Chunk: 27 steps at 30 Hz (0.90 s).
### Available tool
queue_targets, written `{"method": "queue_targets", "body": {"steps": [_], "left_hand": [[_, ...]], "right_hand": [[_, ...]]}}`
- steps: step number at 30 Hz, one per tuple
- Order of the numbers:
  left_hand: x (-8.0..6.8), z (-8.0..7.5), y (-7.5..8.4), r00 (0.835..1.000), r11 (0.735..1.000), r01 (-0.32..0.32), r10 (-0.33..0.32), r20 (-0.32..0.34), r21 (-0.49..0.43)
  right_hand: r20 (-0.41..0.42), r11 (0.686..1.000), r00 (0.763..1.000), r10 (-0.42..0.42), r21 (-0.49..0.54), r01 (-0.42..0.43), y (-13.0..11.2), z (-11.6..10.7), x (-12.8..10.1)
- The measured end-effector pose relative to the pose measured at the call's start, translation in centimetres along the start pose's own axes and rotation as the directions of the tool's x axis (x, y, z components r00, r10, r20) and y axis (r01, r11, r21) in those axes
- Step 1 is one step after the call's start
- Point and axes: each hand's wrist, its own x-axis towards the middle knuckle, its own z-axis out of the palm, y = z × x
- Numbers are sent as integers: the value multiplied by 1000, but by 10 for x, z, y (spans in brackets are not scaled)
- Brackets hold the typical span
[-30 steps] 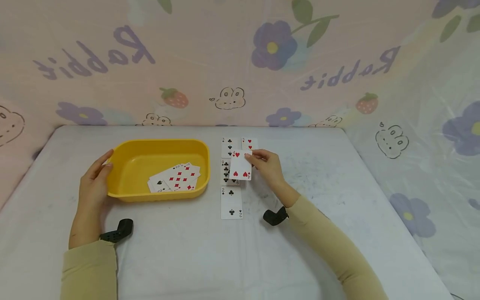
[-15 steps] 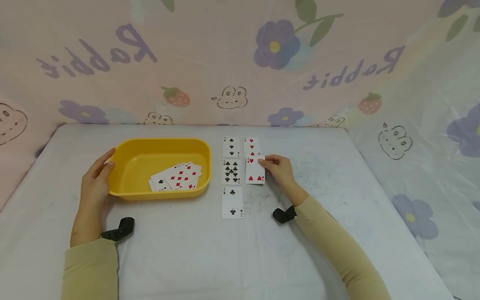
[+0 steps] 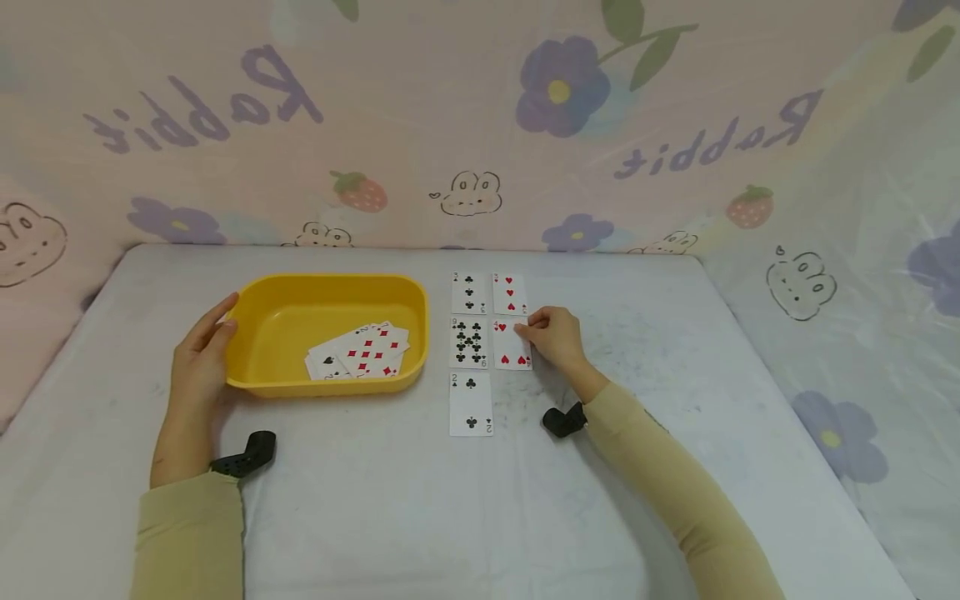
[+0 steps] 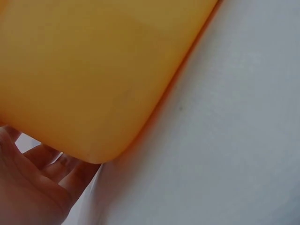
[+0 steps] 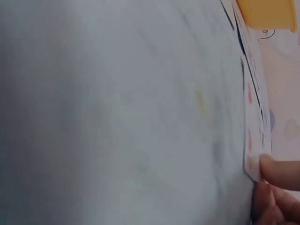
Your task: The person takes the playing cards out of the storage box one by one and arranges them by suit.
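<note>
Nearest: two of clubs (image 3: 470,403) on the white table (image 3: 375,500). Beyond it, right hand (image 3: 557,337) pinching the corner of the four of hearts (image 3: 512,344), lowered within the last second flat beside the nine of clubs (image 3: 468,342); placement seemingly complete. Left hand (image 3: 198,363), fingers straight, resting against the yellow tray (image 3: 255,379).

Five white paper playing cards face up on the table: three of clubs (image 3: 468,292), three of hearts (image 3: 509,293), nine of clubs (image 3: 468,342), four of hearts (image 3: 510,344), two of clubs (image 3: 470,403). One yellow plastic rectangular tub (image 3: 257,367). One loose heap of cards (image 3: 360,353) inside; number unclear. Two hands.
</note>
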Motion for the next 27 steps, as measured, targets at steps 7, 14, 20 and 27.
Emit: {"method": "queue_targets", "body": {"steps": [7, 14, 20, 27], "left_hand": [[1, 0, 1, 1000, 996, -17, 17, -1, 90], [0, 0, 0, 1000, 994, -22, 24, -15, 110], [1, -1, 0, 999, 998, -34, 34, -3, 54], [1, 1, -1, 1000, 995, -9, 11, -18, 97]], "right_hand": [[-8, 996, 1000, -4, -88, 4, -5, -2, -1], [-21, 1000, 1000, 1, -28, -1, -9, 0, 0], [8, 983, 1000, 10, 182, -12, -35, 7, -6], [46, 885, 997, -56, 465, 29, -72, 25, -17]]}}
